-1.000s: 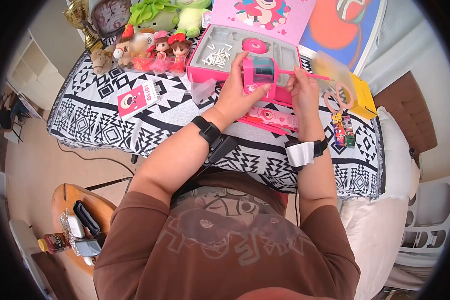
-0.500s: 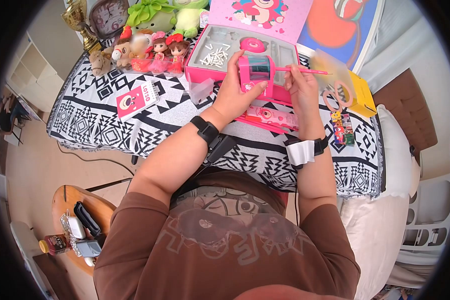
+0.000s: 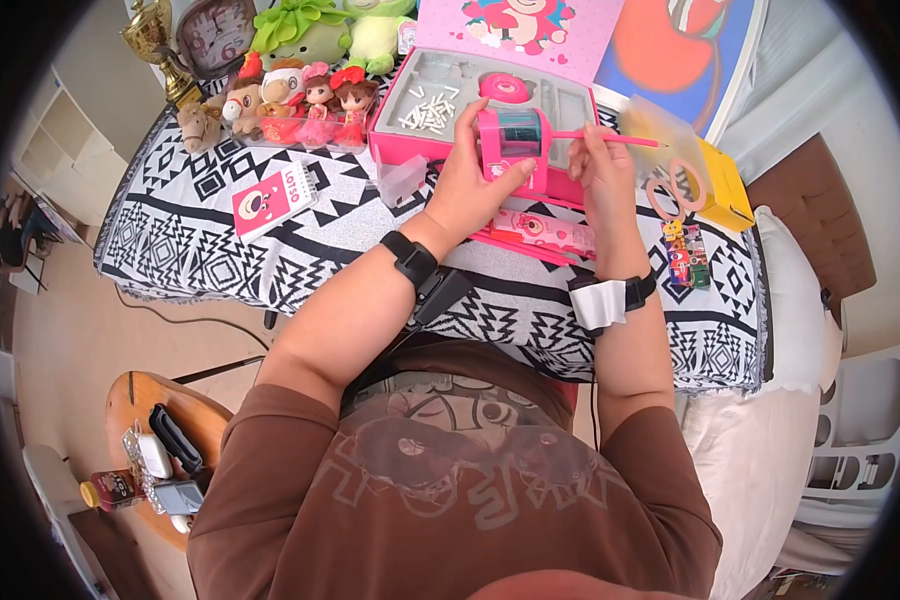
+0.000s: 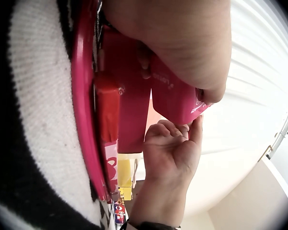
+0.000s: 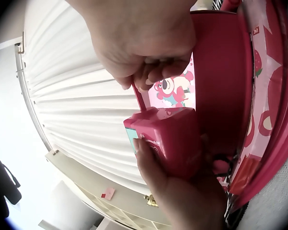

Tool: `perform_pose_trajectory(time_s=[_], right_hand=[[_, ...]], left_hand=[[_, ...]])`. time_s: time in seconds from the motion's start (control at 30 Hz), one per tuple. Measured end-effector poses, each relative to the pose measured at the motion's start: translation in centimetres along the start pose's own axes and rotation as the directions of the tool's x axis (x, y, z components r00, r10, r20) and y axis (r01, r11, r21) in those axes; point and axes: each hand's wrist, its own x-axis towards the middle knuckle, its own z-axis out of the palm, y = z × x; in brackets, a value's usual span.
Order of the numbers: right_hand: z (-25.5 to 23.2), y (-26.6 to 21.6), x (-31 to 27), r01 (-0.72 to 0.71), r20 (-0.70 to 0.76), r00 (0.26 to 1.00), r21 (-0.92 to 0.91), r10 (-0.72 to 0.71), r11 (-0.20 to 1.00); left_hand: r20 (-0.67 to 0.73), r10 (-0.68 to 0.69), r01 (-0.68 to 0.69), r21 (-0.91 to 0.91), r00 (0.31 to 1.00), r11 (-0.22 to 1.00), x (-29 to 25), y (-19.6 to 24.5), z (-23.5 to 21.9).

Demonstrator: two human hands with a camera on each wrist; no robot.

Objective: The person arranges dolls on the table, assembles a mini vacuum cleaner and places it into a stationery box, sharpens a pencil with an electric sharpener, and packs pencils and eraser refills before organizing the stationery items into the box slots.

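Note:
My left hand (image 3: 470, 190) grips a pink pencil sharpener (image 3: 515, 178) with a teal see-through window, its thumb across the front. Between the fingers of my right hand (image 3: 607, 185) is a pink pencil (image 3: 638, 141), pinched, with one end at the sharpener's right side and the other pointing right. The right wrist view shows the left thumb on the pink body of the sharpener (image 5: 175, 136), with the right fingers curled close above it. In the left wrist view, the right hand (image 4: 170, 153) is right beside the sharpener (image 4: 175, 98).
Behind the hands stands an open pink box (image 3: 398, 150) with small white sticks (image 3: 428, 115) in its grey insert. Pink packaging (image 3: 540, 232) lies in front. A Lotso notebook (image 3: 265, 200) and dolls (image 3: 355, 95) are left; a yellow box (image 3: 728, 195) and peach-coloured loops (image 3: 678, 190) are right.
Both hands, with the sharpener and pencil, have shifted slightly left. The right fingers have changed their hold on the pencil, and its tilt differs a little.

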Motion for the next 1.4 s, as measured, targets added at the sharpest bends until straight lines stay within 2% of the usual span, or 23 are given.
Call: perform_pose_trajectory(time_s=[0.07,0.13,0.27,0.57,0.67,0.73,0.87,0.97,1.07,1.17,1.3,1.4], right_hand=[[0.2,-0.5,-0.1,0.012,0.003,1.000,0.043,-0.012,0.999],[-0.1,-1.1,-0.1,-0.001,0.095,0.995,0.154,-0.014,0.988],[-0.9,-0.3,0.3,0.004,0.117,0.993,0.130,-0.019,0.992],[-1.3,0.4,0.5,-0.012,0.019,1.000,0.104,0.010,0.994],[-1.0,0.1,0.3,0.010,0.031,0.999,0.040,-0.011,0.999],[-0.3,-0.9,-0.1,0.009,0.041,0.999,0.141,-0.015,0.990],[-0.9,-0.4,0.2,0.003,0.113,0.993,0.125,-0.017,0.992],[-0.7,-0.3,0.2,0.007,0.074,0.997,0.082,-0.013,0.997],[-1.0,0.2,0.4,0.012,0.048,0.999,0.140,-0.019,0.990],[-1.1,0.3,0.5,0.002,0.017,1.000,0.063,-0.003,0.998],[-0.9,0.2,0.5,0.049,0.012,0.999,0.076,-0.050,0.996],[-1.4,-0.5,0.7,0.117,-0.031,0.993,0.117,-0.114,0.986]], left_hand=[[-0.008,0.009,-0.009,0.006,1.000,1.000,0.0,0.0,0.0],[-0.017,0.019,-0.019,0.010,1.000,1.000,0.0,0.1,0.0],[-0.024,0.032,-0.032,0.008,0.999,0.999,-0.1,0.2,0.0],[-0.013,0.044,-0.043,0.061,0.999,0.997,-0.1,-0.2,0.0],[-0.006,0.036,-0.036,0.039,0.999,0.999,-0.1,-0.2,0.0],[-0.005,0.033,-0.033,0.023,0.999,0.999,-0.1,0.0,0.0],[-0.006,0.033,-0.033,-0.016,0.999,0.999,-0.1,0.2,0.0],[-0.004,0.034,-0.034,-0.008,0.999,0.999,-0.2,0.1,0.0],[0.000,0.038,-0.038,0.025,0.999,0.999,-0.2,0.1,0.0],[0.001,0.043,-0.043,0.049,0.999,0.998,-0.2,0.2,0.0],[-0.002,-0.001,0.001,0.013,1.000,1.000,-0.2,0.8,0.0],[-0.052,0.036,-0.037,-0.015,0.998,0.999,0.0,0.3,0.1]])
